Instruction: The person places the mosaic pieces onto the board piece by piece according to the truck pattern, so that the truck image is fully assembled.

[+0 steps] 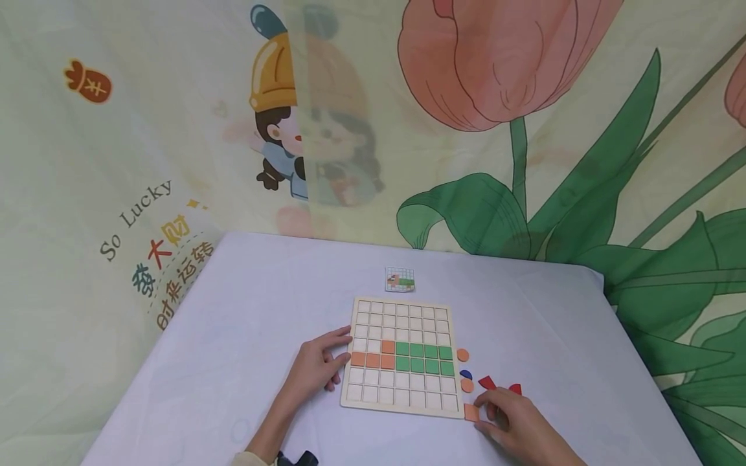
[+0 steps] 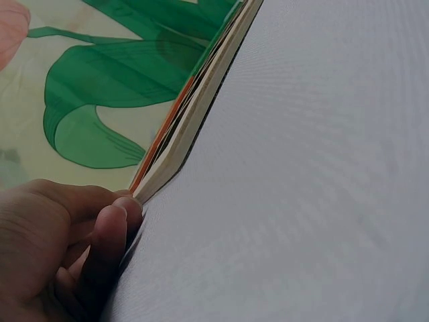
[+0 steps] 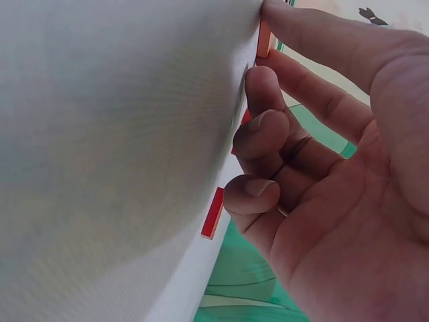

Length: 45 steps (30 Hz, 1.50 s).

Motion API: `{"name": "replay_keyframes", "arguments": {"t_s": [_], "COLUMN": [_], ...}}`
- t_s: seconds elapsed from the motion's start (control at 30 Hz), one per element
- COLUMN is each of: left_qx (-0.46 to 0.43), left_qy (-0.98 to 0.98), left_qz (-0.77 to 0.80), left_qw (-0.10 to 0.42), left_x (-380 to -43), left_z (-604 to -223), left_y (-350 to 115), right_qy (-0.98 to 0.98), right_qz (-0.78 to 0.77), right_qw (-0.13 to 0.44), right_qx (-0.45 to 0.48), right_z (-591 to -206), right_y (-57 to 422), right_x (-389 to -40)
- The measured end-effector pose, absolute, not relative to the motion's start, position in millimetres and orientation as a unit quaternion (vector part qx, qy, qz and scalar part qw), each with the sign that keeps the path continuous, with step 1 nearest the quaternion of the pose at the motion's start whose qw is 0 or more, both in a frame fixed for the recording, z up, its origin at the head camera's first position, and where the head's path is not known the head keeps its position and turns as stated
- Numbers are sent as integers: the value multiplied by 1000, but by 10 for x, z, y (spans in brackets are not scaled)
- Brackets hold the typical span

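A wooden grid board lies on the table, with orange square tiles and green tiles filling parts of two middle rows. My left hand touches the board's left edge with thumb and forefinger; its other fingers bend beneath. By the board's lower right corner, the thumb and forefinger of my right hand pinch a loose orange square tile at its sides. That tile appears edge-on in the right wrist view, between the two fingertips, while the remaining fingers curl loosely.
Right of the board lie orange discs, a blue half-disc and red pieces, partly behind my right hand. A small pattern card sits beyond the board. A printed curtain hangs behind the white-covered table.
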<state>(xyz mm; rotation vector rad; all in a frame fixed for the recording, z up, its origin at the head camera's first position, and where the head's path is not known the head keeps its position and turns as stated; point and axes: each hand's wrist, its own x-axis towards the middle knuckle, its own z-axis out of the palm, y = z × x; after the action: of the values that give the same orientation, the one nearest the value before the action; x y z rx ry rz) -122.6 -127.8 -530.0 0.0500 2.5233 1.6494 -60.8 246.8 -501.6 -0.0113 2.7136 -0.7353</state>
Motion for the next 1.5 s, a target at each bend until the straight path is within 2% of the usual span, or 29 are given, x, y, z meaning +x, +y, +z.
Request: {"name": "replay_keyframes", "arguments": {"t_s": [0.63,0.87,1.23,1.5], "left_qx": [16,15,14,20], "left_qy": [835,840,841,837], "left_qz": [547,540,539,544], "left_qw": [59,55,52,60], "left_x": [-1216,-1233,-1226,-1233], "left_z": [-5297,-5296,-5295,-5306], "left_y": [-1275,-1274,-1281,-1291], "right_qy": [960,957,944,939], "right_qz": [-241,-241,-259,-280], "right_qw": [131,51,-28,-6], "right_qx": [-51,-153,-204,-199], "right_z": [-4987,-4969,-4997,-4993], "right_y": [2517,2552,2364,2192], "right_x": [-609,-653,-821,-937]}}
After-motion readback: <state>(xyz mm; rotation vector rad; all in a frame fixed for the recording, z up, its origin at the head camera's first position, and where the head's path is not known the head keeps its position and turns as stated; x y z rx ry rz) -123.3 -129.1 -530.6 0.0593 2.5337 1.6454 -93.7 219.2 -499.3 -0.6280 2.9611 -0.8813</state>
